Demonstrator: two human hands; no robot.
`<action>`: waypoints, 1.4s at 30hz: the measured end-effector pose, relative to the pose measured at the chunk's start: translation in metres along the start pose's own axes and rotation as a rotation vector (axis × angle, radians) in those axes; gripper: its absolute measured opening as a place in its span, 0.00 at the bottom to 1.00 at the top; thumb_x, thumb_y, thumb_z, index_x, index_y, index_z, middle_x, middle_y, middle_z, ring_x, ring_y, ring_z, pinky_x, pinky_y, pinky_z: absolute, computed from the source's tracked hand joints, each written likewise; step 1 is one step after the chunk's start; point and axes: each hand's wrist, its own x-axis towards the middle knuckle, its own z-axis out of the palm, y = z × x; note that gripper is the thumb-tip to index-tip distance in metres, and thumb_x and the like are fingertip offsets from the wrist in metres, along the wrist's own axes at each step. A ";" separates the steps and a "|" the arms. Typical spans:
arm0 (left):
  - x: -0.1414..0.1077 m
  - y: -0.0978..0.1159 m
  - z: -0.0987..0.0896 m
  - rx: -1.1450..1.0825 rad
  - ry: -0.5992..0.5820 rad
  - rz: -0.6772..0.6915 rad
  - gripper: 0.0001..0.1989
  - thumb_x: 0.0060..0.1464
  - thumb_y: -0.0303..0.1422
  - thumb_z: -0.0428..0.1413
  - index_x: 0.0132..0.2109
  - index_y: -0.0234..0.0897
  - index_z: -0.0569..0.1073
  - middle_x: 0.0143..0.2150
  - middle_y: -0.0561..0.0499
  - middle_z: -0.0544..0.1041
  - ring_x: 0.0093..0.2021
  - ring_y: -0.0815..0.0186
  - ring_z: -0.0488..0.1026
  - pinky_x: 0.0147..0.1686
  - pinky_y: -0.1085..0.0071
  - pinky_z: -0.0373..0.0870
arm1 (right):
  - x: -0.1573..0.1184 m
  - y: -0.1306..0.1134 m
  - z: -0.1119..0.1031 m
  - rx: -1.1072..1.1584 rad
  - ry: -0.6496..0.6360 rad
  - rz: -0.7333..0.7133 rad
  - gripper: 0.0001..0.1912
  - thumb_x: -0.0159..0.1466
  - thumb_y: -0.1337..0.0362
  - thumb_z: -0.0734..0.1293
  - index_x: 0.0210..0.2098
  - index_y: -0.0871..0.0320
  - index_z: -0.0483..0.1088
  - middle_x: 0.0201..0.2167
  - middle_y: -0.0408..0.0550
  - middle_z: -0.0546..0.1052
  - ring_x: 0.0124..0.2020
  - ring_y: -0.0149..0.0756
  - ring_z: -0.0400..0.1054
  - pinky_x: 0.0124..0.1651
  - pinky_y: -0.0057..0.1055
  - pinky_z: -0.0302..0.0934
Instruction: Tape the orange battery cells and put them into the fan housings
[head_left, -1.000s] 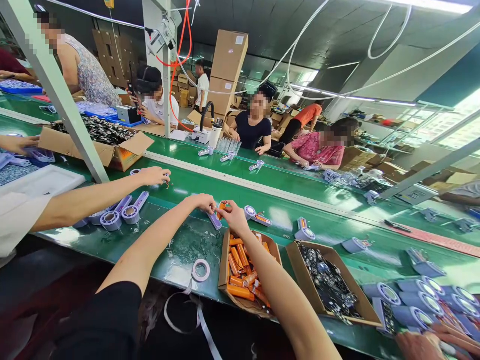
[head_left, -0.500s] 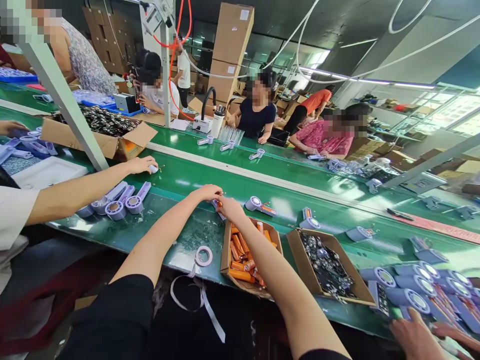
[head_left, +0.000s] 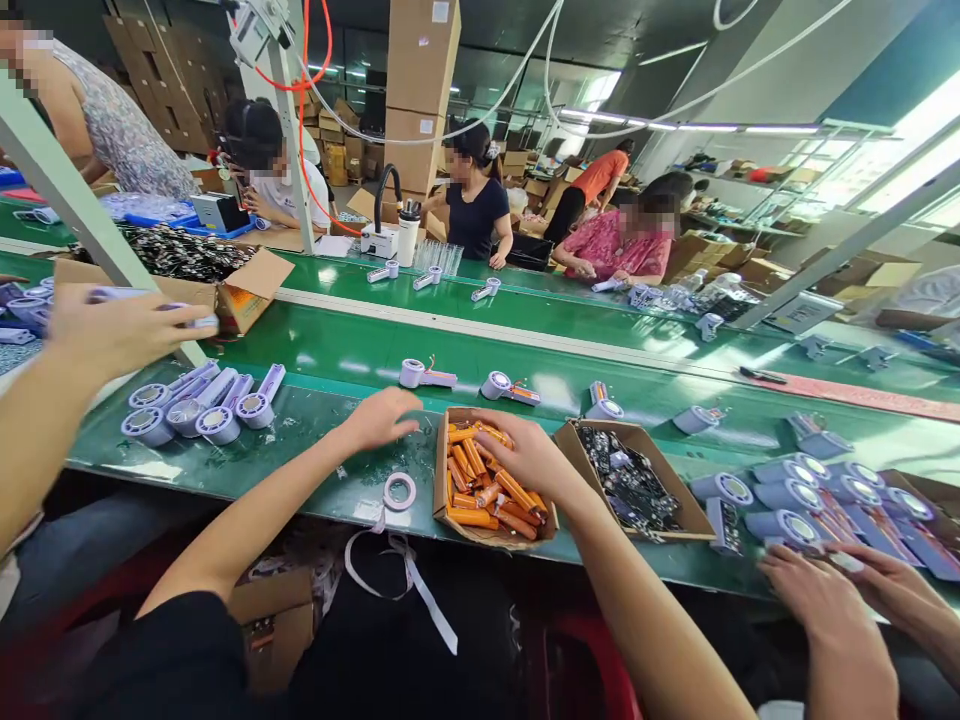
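My left hand (head_left: 384, 418) is held over the bench edge, fingers apart and nothing in them. My right hand (head_left: 529, 455) reaches over an open cardboard box (head_left: 441, 500) of orange cylindrical battery cells (head_left: 472, 465); its fingers are stretched out across the cells, and I see nothing gripped. Just beyond both hands, a pale purple handheld fan body (head_left: 427, 375) with thin wires lies on the green belt. Another fan body (head_left: 510, 388) with an orange cell in its handle is to its right. A roll of tape (head_left: 399, 491) sits below my left hand.
A box of small dark parts with wires (head_left: 637, 485) stands right of the cells. Fan bodies cluster left (head_left: 217, 410) and right (head_left: 795, 490). A neighbour's hand (head_left: 127, 330) is at far left, another person's hands (head_left: 825, 590) at lower right. A metal post (head_left: 97, 210) rises at left.
My hands were together on a fan body; they have let go and parted, and it lies on the belt. My right hand has come back over the cells. The whole view has shifted.
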 end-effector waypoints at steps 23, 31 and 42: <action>-0.117 0.087 0.028 -0.116 0.095 0.235 0.24 0.71 0.53 0.49 0.40 0.39 0.78 0.39 0.48 0.80 0.47 0.59 0.71 0.58 0.61 0.64 | -0.119 -0.043 0.081 1.233 -0.271 0.140 0.33 0.68 0.34 0.64 0.34 0.59 0.78 0.14 0.36 0.64 0.16 0.27 0.52 0.23 0.27 0.47; -0.144 0.127 0.008 -0.992 0.011 0.126 0.37 0.68 0.64 0.39 0.47 0.38 0.77 0.37 0.42 0.73 0.47 0.52 0.67 0.45 0.56 0.69 | -0.129 -0.016 0.096 1.103 -0.356 0.216 0.33 0.70 0.36 0.62 0.30 0.59 0.76 0.14 0.37 0.64 0.16 0.27 0.55 0.24 0.27 0.48; -0.116 0.138 0.029 -1.276 0.193 0.152 0.28 0.53 0.59 0.66 0.22 0.39 0.77 0.14 0.48 0.69 0.32 0.56 0.72 0.36 0.58 0.70 | -0.109 0.020 0.046 0.334 0.145 0.267 0.17 0.70 0.48 0.69 0.46 0.54 0.78 0.31 0.47 0.81 0.30 0.40 0.73 0.35 0.34 0.66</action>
